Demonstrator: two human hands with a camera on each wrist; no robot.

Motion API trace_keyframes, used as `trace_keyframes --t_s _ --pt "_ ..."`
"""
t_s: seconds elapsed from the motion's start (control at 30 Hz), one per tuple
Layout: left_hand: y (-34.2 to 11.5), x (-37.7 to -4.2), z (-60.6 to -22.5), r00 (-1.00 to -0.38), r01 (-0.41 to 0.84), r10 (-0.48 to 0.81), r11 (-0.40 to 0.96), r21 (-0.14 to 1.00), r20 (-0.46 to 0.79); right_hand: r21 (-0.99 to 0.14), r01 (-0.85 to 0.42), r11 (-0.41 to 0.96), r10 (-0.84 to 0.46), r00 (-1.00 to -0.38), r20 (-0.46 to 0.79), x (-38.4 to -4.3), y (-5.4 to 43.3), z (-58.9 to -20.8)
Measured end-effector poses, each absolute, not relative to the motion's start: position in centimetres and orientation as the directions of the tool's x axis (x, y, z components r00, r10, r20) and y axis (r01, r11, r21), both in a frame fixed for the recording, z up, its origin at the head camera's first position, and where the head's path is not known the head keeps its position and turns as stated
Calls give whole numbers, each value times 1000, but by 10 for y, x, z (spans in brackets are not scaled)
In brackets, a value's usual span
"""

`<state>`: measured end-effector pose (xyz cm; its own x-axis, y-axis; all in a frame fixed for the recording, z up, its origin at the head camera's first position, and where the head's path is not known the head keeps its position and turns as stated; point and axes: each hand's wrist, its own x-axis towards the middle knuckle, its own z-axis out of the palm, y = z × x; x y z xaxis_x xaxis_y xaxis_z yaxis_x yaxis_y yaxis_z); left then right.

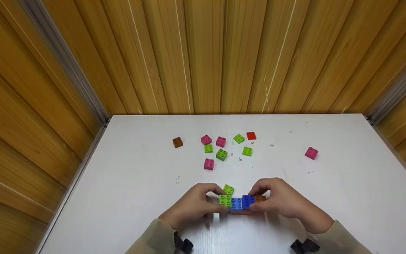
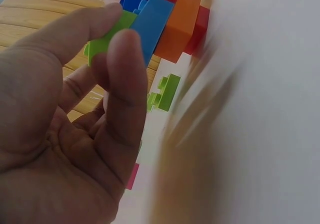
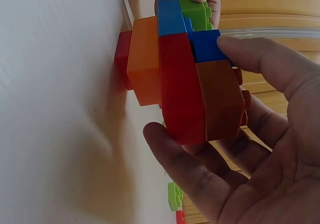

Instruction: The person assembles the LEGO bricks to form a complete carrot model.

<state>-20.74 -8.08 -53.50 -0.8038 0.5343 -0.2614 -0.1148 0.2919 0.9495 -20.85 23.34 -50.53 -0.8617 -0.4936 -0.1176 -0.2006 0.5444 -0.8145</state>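
Close over the white table, both hands hold a small built stack of toy bricks. My left hand (image 1: 199,203) pinches a light green brick (image 1: 225,200) at the stack's left end, beside a light blue brick (image 1: 236,203). My right hand (image 1: 280,199) grips a dark blue brick (image 1: 248,201) between thumb and finger. A brown brick (image 3: 220,99) sits at the right end, on a long red brick (image 3: 180,88). Beneath these are an orange brick (image 3: 143,61) and another red brick (image 3: 122,58) at the bottom. Just behind the stack lies a loose green brick (image 1: 228,189).
Farther back on the white table (image 1: 136,197) lie several pink and green bricks, among them a pink brick (image 1: 209,164) and a green brick (image 1: 221,154). A brown brick (image 1: 177,142) is left, a red brick (image 1: 251,135) behind, and a pink brick (image 1: 311,153) far right. Wood-patterned walls (image 1: 203,56) enclose the table.
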Motion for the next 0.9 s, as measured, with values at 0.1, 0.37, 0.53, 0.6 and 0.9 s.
trace_keyframes --t_s 0.1,0.37,0.53,0.6,0.9 --pt "-80 -207 -534 -805 -114 534 291 950 -260 -815 -197 545 -491 -863 -120 -208 233 -505" --pt "-79 -207 -533 -802 -130 529 297 946 -276 -806 -202 557 -491 -863 -122 -209 234 -507" --pt "-78 -207 -533 -805 -127 523 311 942 -281 -804 -198 561 -490 -862 -129 -209 233 -507" --pt "-78 -207 -533 -806 -125 521 317 940 -282 -804 -193 563 -486 -863 -134 -209 232 -506" --pt "-80 -208 -532 -813 -118 509 329 937 -282 -834 -157 529 -485 -862 -145 -208 233 -512"
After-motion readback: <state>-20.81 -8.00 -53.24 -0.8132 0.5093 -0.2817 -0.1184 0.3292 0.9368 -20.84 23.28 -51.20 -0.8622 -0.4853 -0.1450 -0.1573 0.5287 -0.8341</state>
